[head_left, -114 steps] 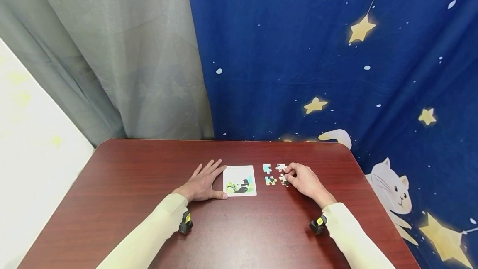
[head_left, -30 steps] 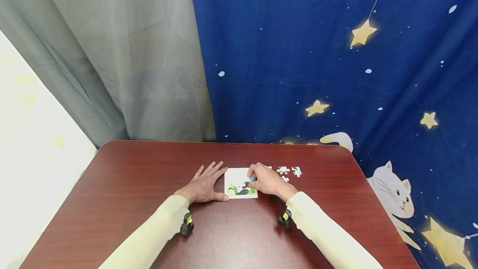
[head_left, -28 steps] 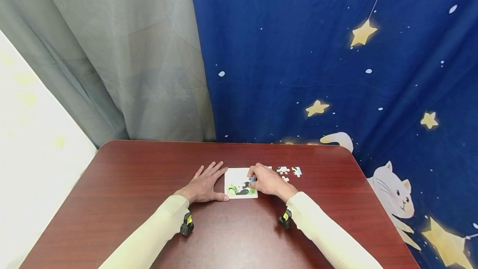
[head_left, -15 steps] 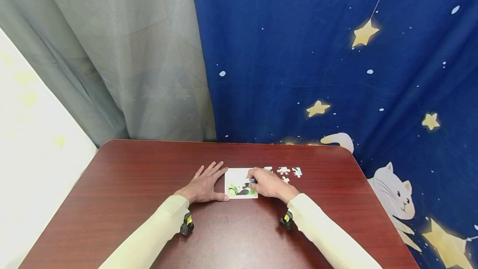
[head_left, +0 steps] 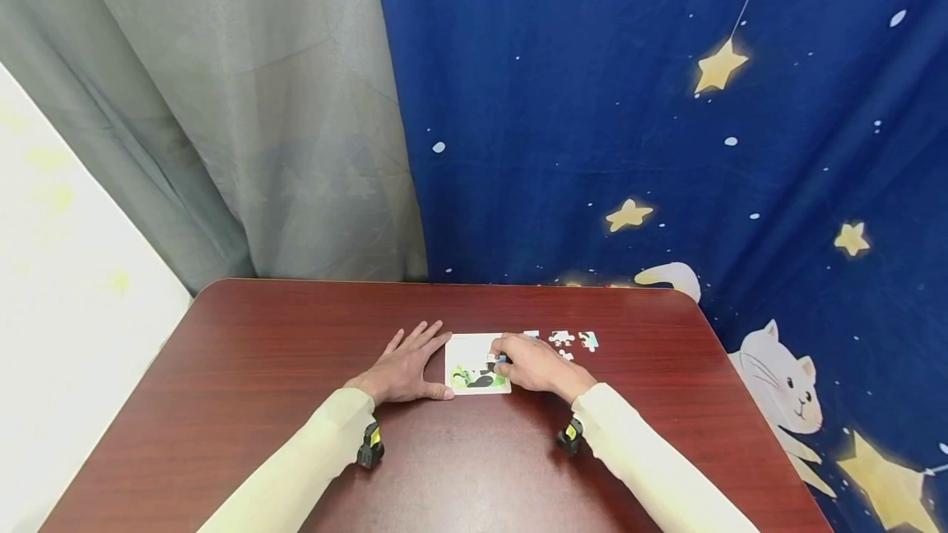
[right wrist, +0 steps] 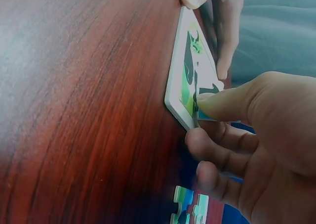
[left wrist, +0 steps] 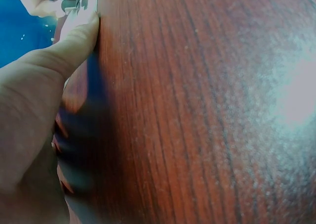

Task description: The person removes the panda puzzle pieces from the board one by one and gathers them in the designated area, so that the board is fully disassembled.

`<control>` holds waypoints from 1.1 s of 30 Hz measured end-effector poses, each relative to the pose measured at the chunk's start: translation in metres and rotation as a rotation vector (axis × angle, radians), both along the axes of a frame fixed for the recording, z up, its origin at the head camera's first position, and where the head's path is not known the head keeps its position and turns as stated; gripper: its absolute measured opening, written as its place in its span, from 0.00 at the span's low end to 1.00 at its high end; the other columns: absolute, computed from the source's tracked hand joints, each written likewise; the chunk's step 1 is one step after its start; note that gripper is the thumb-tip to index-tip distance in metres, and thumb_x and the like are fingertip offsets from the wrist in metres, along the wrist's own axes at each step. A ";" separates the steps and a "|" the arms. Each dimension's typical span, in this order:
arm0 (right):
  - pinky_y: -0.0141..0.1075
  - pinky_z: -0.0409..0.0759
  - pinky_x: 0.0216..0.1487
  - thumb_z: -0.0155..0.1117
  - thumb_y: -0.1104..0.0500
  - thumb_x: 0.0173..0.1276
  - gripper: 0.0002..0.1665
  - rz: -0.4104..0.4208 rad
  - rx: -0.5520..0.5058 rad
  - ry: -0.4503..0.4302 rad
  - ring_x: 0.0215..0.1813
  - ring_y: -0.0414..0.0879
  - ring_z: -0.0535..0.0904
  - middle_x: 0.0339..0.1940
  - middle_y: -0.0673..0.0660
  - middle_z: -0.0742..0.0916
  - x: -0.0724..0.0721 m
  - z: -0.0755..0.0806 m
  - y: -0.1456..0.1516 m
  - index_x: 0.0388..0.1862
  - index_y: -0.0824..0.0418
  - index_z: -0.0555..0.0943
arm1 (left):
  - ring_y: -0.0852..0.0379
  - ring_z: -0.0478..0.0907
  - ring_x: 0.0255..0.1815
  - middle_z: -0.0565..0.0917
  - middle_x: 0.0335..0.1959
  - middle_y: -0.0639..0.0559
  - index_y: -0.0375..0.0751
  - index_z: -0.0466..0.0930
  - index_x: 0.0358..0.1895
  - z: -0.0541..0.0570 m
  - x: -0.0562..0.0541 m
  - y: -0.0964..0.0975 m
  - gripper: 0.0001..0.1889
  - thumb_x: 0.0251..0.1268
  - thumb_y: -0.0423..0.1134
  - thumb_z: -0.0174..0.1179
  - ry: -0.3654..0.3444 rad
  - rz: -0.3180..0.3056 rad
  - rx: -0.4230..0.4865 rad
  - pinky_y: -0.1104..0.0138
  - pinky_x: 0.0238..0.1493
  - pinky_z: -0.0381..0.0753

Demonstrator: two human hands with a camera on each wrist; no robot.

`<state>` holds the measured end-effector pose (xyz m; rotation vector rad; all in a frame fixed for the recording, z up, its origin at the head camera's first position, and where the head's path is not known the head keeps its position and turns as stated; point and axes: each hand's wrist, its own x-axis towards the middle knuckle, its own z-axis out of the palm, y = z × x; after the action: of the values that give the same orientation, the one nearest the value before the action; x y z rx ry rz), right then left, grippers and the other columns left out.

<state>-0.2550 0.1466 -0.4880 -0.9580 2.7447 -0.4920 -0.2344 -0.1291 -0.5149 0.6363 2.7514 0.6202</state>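
Observation:
A square jigsaw board point(head_left: 465, 345) lies on the table, with a black, white and green picture filling its near part and white across its far part. My left hand point(head_left: 401, 368) rests spread on the table at the board's left side, its thumb at the near left corner. Over the board's right side, my right hand point(head_left: 539, 365) pinches a jigsaw piece point(head_left: 499, 359) with some blue on it, between thumb and fingers. That thumb point(right wrist: 222, 104) covers part of the piece in the right wrist view, so how it sits against the board cannot be told.
Several loose jigsaw pieces point(head_left: 561, 338) lie to the right of the board, one partly hidden behind the right hand. The reddish-brown table point(head_left: 296, 319) reaches back to a grey curtain point(head_left: 318, 146) and a blue star-patterned curtain point(head_left: 533, 105).
Since the earliest frame, my right hand has moved left from the loose pieces to the board, bringing a piece. Over the last second its fingers have shifted slightly there. The left hand stays put.

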 end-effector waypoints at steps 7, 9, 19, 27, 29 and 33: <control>0.36 0.72 0.41 0.63 0.61 0.79 0.09 0.023 -0.025 -0.002 0.35 0.41 0.72 0.32 0.47 0.80 0.004 0.004 0.010 0.34 0.54 0.82 | 0.37 0.46 0.91 0.52 0.90 0.43 0.46 0.58 0.86 0.001 0.001 0.001 0.56 0.60 0.67 0.73 0.003 0.000 0.004 0.34 0.87 0.43; 0.36 0.74 0.42 0.61 0.61 0.80 0.08 0.028 -0.036 -0.007 0.36 0.41 0.73 0.34 0.48 0.81 0.006 0.005 0.014 0.37 0.56 0.84 | 0.37 0.46 0.91 0.52 0.90 0.43 0.46 0.58 0.86 0.000 0.000 0.001 0.56 0.61 0.66 0.73 0.000 -0.001 0.009 0.34 0.87 0.42; 0.39 0.80 0.46 0.65 0.60 0.78 0.07 -0.120 -0.076 -0.115 0.38 0.40 0.79 0.39 0.46 0.89 0.011 0.009 0.038 0.49 0.53 0.88 | 0.35 0.47 0.91 0.54 0.90 0.41 0.46 0.59 0.85 -0.007 0.000 -0.002 0.56 0.59 0.70 0.72 0.015 -0.011 0.057 0.32 0.86 0.42; 0.31 0.73 0.36 0.66 0.62 0.77 0.04 -0.137 -0.108 -0.125 0.32 0.37 0.73 0.30 0.45 0.85 0.011 0.008 0.064 0.40 0.55 0.86 | 0.37 0.47 0.91 0.53 0.90 0.42 0.45 0.58 0.86 0.000 0.002 -0.001 0.56 0.60 0.67 0.73 0.000 0.001 0.001 0.34 0.87 0.43; 0.31 0.73 0.36 0.66 0.62 0.76 0.05 -0.139 -0.106 -0.112 0.31 0.36 0.73 0.30 0.45 0.85 0.011 0.010 0.072 0.39 0.54 0.86 | 0.37 0.46 0.91 0.52 0.90 0.42 0.45 0.58 0.86 0.000 0.002 0.000 0.56 0.61 0.67 0.73 -0.002 -0.002 0.004 0.34 0.87 0.43; 0.30 0.73 0.36 0.66 0.63 0.76 0.05 -0.154 -0.098 -0.089 0.30 0.35 0.73 0.29 0.45 0.86 0.010 0.014 0.087 0.38 0.55 0.85 | 0.36 0.46 0.91 0.52 0.90 0.42 0.45 0.58 0.86 0.001 0.002 0.000 0.55 0.61 0.65 0.74 -0.007 -0.003 0.015 0.34 0.87 0.42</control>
<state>-0.2451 0.2332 -0.4739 -0.7285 2.7486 -0.6829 -0.2327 -0.1291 -0.5140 0.6407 2.7411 0.6415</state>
